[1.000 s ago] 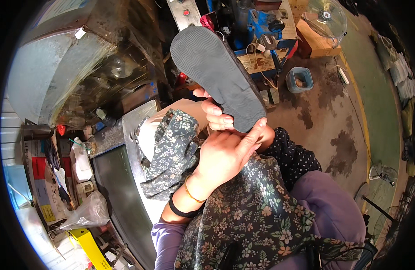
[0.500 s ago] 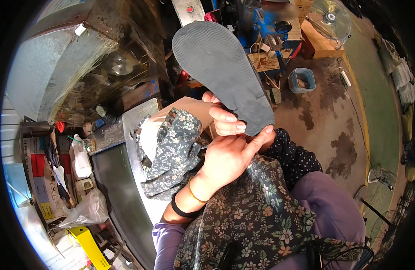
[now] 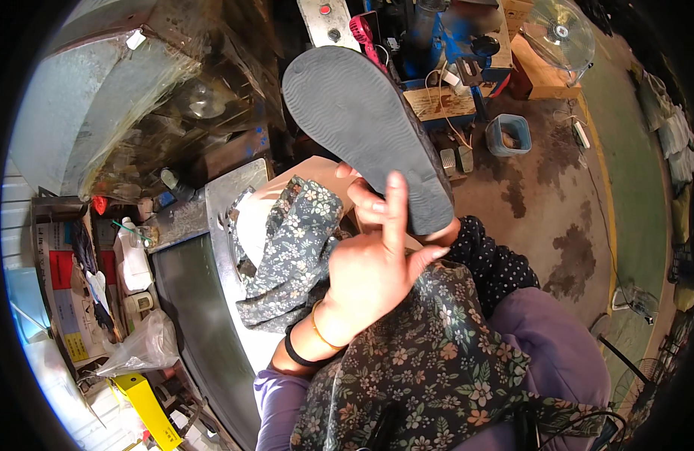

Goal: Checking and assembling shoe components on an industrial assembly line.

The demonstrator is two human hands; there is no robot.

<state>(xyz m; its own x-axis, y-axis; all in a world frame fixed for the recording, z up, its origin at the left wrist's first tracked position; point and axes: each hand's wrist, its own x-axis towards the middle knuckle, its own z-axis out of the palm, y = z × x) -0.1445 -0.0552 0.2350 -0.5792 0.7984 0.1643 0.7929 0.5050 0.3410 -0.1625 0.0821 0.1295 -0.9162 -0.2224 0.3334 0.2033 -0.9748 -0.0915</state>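
Observation:
A dark grey shoe sole (image 3: 354,113) is held up before me, its wavy-ribbed face toward me and its broad end at the upper left. Polka-dot cloth covers my right arm, which reaches behind the sole's narrow end. Fingers of my right hand (image 3: 368,201) curl round the left edge of the sole; the rest of that hand is hidden. My left hand (image 3: 369,274), with a yellow band and a black band at the wrist, lies in front of the narrow end. Its index finger is stretched up across the sole and its thumb points out to the right.
Floral cloth (image 3: 294,248) lies over a white surface left of my hands. Beyond the sole stands blue machinery (image 3: 463,34) with cables. A clear bluish tub (image 3: 506,137) sits on the stained floor, and a fan (image 3: 561,34) is at the far right. A yellow box (image 3: 148,413) is lower left.
My left index finger has moved from the narrow end's tip up onto the sole's face, and the thumb has spread away. The sole has tilted slightly, showing more of its right side.

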